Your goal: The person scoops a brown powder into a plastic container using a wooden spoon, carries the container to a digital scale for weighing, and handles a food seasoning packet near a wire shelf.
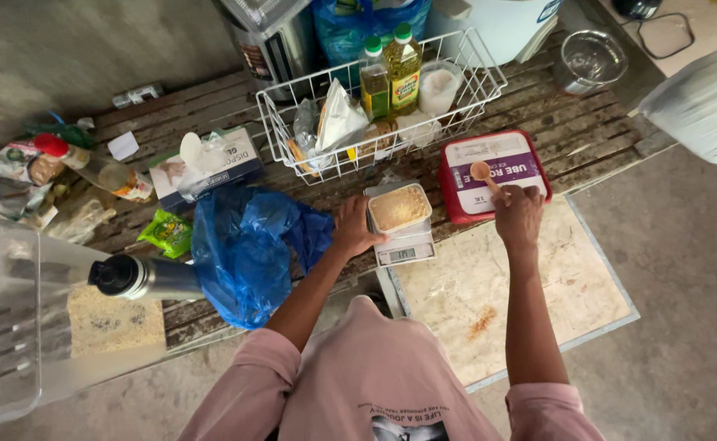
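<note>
Head view: a small square plastic tub of pale crumbly powder (399, 207) sits on a white digital kitchen scale (405, 247) at the front edge of the slatted wooden table (570, 135). The left hand (353, 229) rests against the tub's left side, its grip loosely curled. The right hand (518, 214) pinches a small orange measuring spoon (481, 171) over the red rectangular lidded container (494, 175) beside the scale. Behind stands a white wire basket (464, 98) holding bottles; a crumpled blue plastic bag (248, 245) lies left.

A square tub (399, 208) of tan granules is sitting upright on a small scale (405, 251), touching the left grip (355, 229); a small spoon (482, 173) is projecting beyond the right grip (518, 214).
</note>
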